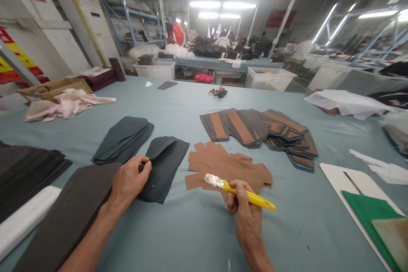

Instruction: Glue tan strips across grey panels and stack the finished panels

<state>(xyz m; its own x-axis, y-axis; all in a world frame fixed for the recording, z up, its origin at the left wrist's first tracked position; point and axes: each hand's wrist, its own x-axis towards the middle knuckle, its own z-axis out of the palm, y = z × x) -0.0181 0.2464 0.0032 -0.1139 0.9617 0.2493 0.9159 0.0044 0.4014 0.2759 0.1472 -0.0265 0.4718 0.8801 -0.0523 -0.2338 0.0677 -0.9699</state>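
A yellow-handled brush (255, 199) with pale, crusted bristles is held in my right hand (247, 210), above the near edge of a spread of brown strips (223, 162). My left hand (132, 178) has its fingers closed at the left edge of a dark stack of cut pieces (164, 170), whose top sheet is partly raised. Whether a sheet is pinched there is hidden. Another dark stack (123, 138) lies behind that hand. Beyond the brown strips lie overlapping dark pieces with brown strips on them (245, 127).
A large dark panel (73, 212) and a white bar (30, 221) lie at the left, beside a taller dark pile (25, 178). At the right is a white board (331, 178) with a green sheet (366, 212). Pale cloth scraps (68, 103) lie back left.
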